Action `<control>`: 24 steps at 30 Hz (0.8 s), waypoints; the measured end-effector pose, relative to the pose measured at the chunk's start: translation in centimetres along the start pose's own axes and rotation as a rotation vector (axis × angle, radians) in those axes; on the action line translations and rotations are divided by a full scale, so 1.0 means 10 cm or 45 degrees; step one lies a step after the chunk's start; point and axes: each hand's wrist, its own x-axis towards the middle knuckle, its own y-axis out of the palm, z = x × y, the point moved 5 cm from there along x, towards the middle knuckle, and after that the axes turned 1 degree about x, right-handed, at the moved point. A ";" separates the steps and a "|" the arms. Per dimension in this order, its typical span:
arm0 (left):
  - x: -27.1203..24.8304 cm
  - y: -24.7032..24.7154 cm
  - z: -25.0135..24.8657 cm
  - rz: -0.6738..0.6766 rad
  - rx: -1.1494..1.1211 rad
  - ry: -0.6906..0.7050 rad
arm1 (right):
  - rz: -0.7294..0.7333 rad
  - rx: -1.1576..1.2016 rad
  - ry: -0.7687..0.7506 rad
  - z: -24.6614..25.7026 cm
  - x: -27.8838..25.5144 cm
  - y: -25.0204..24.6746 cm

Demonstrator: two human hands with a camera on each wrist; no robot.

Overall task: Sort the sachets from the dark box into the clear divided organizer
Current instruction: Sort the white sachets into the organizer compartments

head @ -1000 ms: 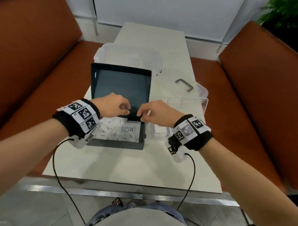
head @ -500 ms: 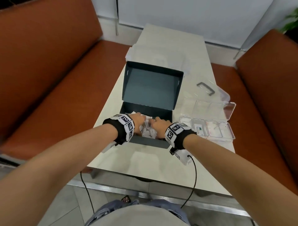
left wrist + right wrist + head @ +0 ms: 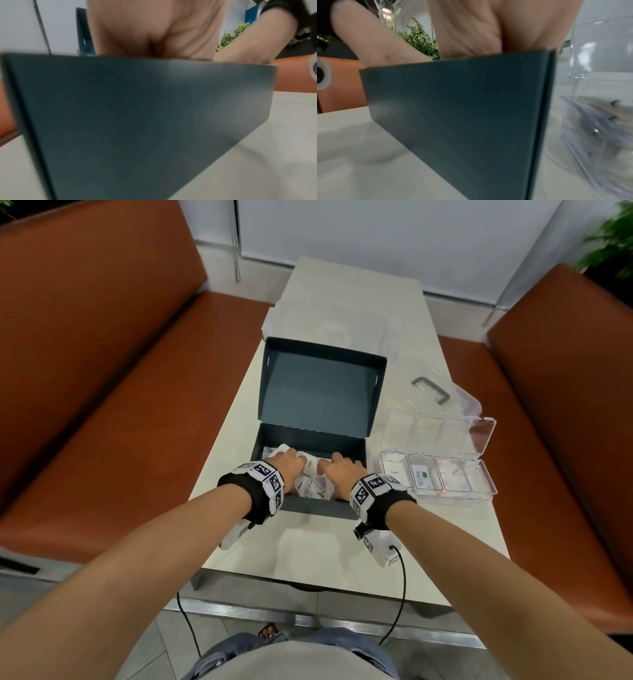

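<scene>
The dark box (image 3: 318, 507) stands open in the middle of the table, its lid (image 3: 318, 392) tipped back. White sachets (image 3: 313, 484) lie piled inside it. My left hand (image 3: 290, 466) and right hand (image 3: 335, 470) are both down in the box on the pile, fingers bent downward with the tips hidden among the sachets. In both wrist views the box's front wall (image 3: 137, 115) (image 3: 462, 108) hides the fingers. The clear divided organizer (image 3: 481, 495) sits open right of the box, with sachets in its compartments.
A clear lid with a dark handle (image 3: 431, 389) lies behind the organizer. A clear plastic container (image 3: 329, 326) sits behind the box. Orange bench seats (image 3: 102, 422) flank the narrow table (image 3: 308, 556) on both sides.
A second ago both hands held the lid's front edge while it was partly raised. The lid now stands open and both hands have dropped into the box onto the sachets.
</scene>
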 end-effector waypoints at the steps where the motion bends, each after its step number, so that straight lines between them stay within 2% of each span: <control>1: 0.00 0.00 -0.01 0.000 -0.004 0.021 | 0.005 0.011 -0.003 0.00 0.00 0.00; 7: -0.01 0.02 -0.03 -0.013 -0.032 0.046 | 0.013 0.041 -0.064 0.00 -0.01 0.02; 12: -0.09 -0.10 0.01 -0.119 -0.137 0.068 | -0.018 0.141 -0.072 -0.04 -0.04 0.00; 15: -0.17 -0.27 0.11 -0.270 -0.406 0.063 | -0.063 0.314 -0.056 -0.09 -0.09 -0.07; 19: -0.31 -0.55 0.24 -0.536 -0.783 0.042 | -0.274 0.628 -0.090 -0.24 -0.22 -0.32; 21: -0.34 -0.59 0.28 -0.549 -1.133 -0.029 | -0.403 0.761 -0.091 -0.32 -0.32 -0.47; 24: -0.37 -0.57 0.26 -0.457 -1.665 -0.159 | -0.544 1.109 -0.071 -0.43 -0.46 -0.65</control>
